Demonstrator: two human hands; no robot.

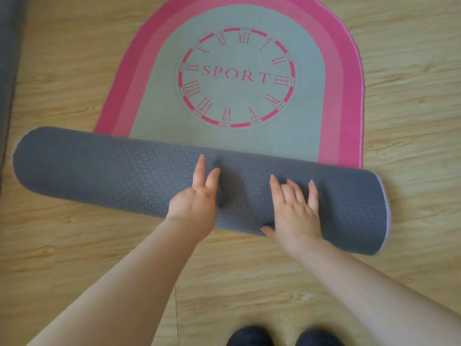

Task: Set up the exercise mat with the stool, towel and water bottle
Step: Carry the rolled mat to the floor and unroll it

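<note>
The exercise mat (pixel 229 18) lies partly unrolled on the wooden floor, pink-bordered with a grey-green centre and a red clock face reading SPORT. Its near part is still a thick grey textured roll (pixel 99 168) lying across the view. My left hand (pixel 197 193) rests on the middle of the roll with two fingers straight and denting it. My right hand (pixel 294 208) lies flat on the roll a little to the right, fingers spread. No stool, towel or water bottle is in view.
Light wooden floor (pixel 62 245) surrounds the mat on all sides. A dark grey edge of furniture (pixel 7 71) runs down the far left. My two dark shoes (pixel 284 337) show at the bottom edge, close behind the roll.
</note>
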